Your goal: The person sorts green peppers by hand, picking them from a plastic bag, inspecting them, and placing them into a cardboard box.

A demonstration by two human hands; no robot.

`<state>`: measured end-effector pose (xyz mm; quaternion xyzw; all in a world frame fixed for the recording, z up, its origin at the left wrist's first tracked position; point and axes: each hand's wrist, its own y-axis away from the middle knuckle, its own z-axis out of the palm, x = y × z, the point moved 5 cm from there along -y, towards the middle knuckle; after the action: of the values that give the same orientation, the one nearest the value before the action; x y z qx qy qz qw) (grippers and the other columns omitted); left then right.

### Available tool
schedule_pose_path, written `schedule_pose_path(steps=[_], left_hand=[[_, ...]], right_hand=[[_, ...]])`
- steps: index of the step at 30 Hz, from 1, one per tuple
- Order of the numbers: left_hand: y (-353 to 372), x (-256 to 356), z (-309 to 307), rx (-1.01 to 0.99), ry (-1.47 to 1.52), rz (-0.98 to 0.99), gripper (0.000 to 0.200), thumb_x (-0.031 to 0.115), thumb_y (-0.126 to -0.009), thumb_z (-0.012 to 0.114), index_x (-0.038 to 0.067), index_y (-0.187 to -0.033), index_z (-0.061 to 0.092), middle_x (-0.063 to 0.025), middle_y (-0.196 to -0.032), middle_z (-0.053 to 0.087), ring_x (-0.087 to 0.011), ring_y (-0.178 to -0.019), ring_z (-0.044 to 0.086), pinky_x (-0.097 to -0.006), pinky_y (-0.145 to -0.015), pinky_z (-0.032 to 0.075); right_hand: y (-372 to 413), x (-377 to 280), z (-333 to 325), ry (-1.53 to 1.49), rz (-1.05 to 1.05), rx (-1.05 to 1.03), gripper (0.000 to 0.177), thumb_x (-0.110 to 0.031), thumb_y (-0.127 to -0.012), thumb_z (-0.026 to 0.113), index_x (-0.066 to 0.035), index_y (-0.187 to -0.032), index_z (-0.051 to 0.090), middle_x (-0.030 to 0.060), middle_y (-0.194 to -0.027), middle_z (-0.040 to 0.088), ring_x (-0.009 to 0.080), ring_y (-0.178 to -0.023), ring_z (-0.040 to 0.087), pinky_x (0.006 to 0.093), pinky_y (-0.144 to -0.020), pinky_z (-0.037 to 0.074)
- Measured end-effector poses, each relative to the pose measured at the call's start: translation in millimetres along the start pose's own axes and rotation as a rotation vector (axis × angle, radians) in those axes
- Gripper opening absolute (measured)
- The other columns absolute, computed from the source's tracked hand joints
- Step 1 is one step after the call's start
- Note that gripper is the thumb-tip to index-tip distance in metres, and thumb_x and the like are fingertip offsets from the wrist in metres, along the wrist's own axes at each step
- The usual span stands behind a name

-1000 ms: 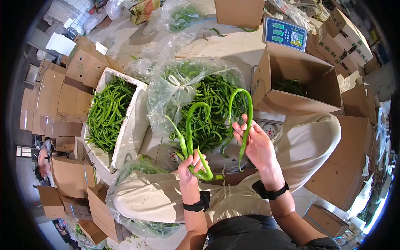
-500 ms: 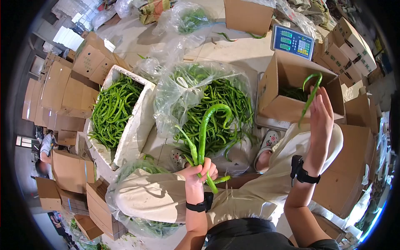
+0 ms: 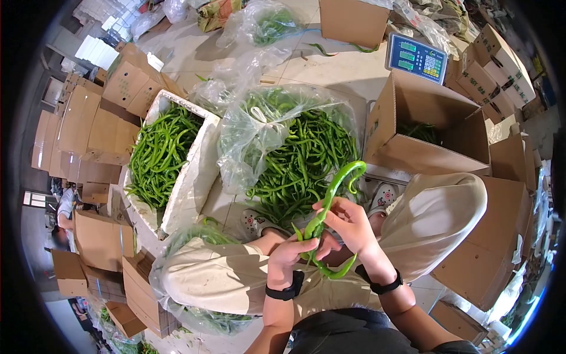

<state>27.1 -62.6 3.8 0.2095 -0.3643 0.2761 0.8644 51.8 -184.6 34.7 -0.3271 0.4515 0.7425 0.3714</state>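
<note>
Over my lap, my left hand [image 3: 290, 249] is closed round the lower part of several long green peppers [image 3: 315, 227]. My right hand [image 3: 348, 223] touches the same peppers from the right, its thumb and fingers pinching one long pepper whose top curls over above the hand. The tail of a pepper bends below both hands. Just beyond them lies an open clear plastic bag [image 3: 259, 147] full of green peppers. A white foam box [image 3: 194, 189] of peppers stands to its left. At the right an open cardboard box [image 3: 430, 154] holds some peppers at its bottom.
A blue scale display [image 3: 416, 58] stands behind the open box. Cardboard boxes [image 3: 100, 242] are stacked at the left, and more [image 3: 492, 236] at the right. Another bag with peppers [image 3: 271, 26] lies at the back. Part of another person [image 3: 66, 206] shows at the far left.
My right hand has come from the cardboard box at the right to my left hand, and the pepper at its fingers has left it. It now grips the peppers held in my left hand.
</note>
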Motion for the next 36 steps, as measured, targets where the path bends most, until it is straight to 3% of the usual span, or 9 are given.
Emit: schedule_pose_path(steps=[4, 5, 15, 19, 22, 25, 28, 33, 36], left_hand=[[7.7, -15.6, -22.3, 0.185, 0.206, 0.03, 0.062, 0.041, -0.088, 0.056, -0.006, -0.127, 0.046, -0.0098, -0.1, 0.061, -0.0148, -0.086, 0.055, -0.0259, -0.074, 0.042], [9.0, -12.8, -24.1, 0.223, 0.229, 0.053, 0.062, 0.041, -0.088, 0.056, -0.006, -0.128, 0.045, -0.0105, -0.108, 0.06, -0.0151, -0.09, 0.055, -0.0263, -0.077, 0.042], [34.8, -11.0, -44.9, 0.254, 0.064, 0.229, 0.05, 0.041, -0.088, 0.051, -0.007, -0.099, 0.061, -0.0012, -0.058, 0.043, -0.0093, -0.054, 0.038, -0.025, -0.059, 0.034], [33.6, -8.7, -43.5, 0.235, 0.111, 0.223, 0.049, 0.042, -0.089, 0.049, -0.005, -0.098, 0.061, 0.0008, -0.057, 0.041, -0.0091, -0.053, 0.036, -0.0247, -0.057, 0.031], [25.3, -9.3, -46.4, 0.231, 0.199, 0.209, 0.047, 0.044, -0.089, 0.051, -0.002, -0.099, 0.059, 0.0021, -0.057, 0.04, -0.0083, -0.054, 0.036, -0.0236, -0.055, 0.029], [15.2, -4.2, -42.9, 0.258, 0.182, 0.154, 0.045, 0.045, -0.087, 0.056, 0.001, -0.097, 0.055, 0.0018, -0.058, 0.041, -0.0075, -0.056, 0.038, -0.0222, -0.056, 0.031], [4.5, -1.6, -37.2, 0.208, 0.162, 0.141, 0.04, 0.041, -0.089, 0.055, 0.002, -0.099, 0.053, 0.0012, -0.065, 0.044, -0.0074, -0.06, 0.04, -0.0218, -0.056, 0.031], [-11.1, 6.8, -20.0, 0.257, 0.238, 0.177, 0.036, 0.039, -0.091, 0.054, 0.004, -0.1, 0.053, 0.0019, -0.068, 0.044, -0.0076, -0.061, 0.04, -0.022, -0.057, 0.031], [-14.9, 4.7, -22.2, 0.317, 0.206, 0.169, 0.045, 0.044, -0.092, 0.05, 0.002, -0.11, 0.052, 0.0012, -0.077, 0.044, -0.0082, -0.065, 0.041, -0.0222, -0.063, 0.035]], right_hand=[[-0.9, -12.3, -7.7, -0.194, -0.158, -0.019, 0.033, -0.012, -0.096, 0.047, 0.003, -0.126, 0.048, 0.0097, -0.09, 0.062, 0.0159, -0.071, 0.062, 0.0282, -0.07, 0.052], [-2.4, -12.5, -12.5, -0.177, -0.189, -0.014, 0.037, -0.01, -0.097, 0.043, 0.001, -0.132, 0.041, 0.012, -0.102, 0.062, 0.0185, -0.09, 0.062, 0.0305, -0.082, 0.049], [7.1, -36.5, -23.3, -0.219, -0.261, -0.008, 0.04, -0.009, -0.097, 0.039, -0.006, -0.136, 0.031, 0.02, -0.12, 0.057, 0.0245, -0.104, 0.059, 0.0365, -0.09, 0.046], [11.3, -44.7, -29.6, -0.171, -0.303, 0.085, 0.039, -0.012, -0.096, 0.042, -0.006, -0.133, 0.034, 0.0189, -0.118, 0.058, 0.0236, -0.1, 0.061, 0.0354, -0.085, 0.049], [25.3, -87.7, -65.4, -0.132, -0.602, 0.472, 0.037, -0.02, -0.094, 0.049, -0.003, -0.127, 0.042, 0.0203, -0.112, 0.06, 0.0234, -0.091, 0.064, 0.029, -0.072, 0.055], [26.6, -116.9, -123.0, -0.182, -0.706, 0.524, 0.046, -0.021, -0.098, 0.042, 0.005, -0.135, 0.033, 0.0251, -0.133, 0.044, 0.031, -0.12, 0.05, 0.0369, -0.086, 0.054], [25.4, -112.4, -146.0, 0.074, -0.56, 0.663, 0.044, -0.023, -0.097, 0.046, 0.006, -0.131, 0.041, 0.02, -0.133, 0.046, 0.0289, -0.12, 0.051, 0.037, -0.093, 0.047], [37.2, -77.0, -59.3, 0.585, -0.517, 0.403, 0.023, -0.013, -0.092, 0.053, 0.0, -0.109, 0.063, 0.0111, -0.113, 0.063, 0.0169, -0.101, 0.059, 0.0296, -0.084, 0.046], [36.2, -44.3, -3.0, 0.76, -0.393, 0.103, 0.013, -0.008, -0.083, 0.063, -0.002, -0.094, 0.065, 0.0132, -0.089, 0.066, 0.0273, -0.08, 0.064, 0.0334, -0.071, 0.05]])
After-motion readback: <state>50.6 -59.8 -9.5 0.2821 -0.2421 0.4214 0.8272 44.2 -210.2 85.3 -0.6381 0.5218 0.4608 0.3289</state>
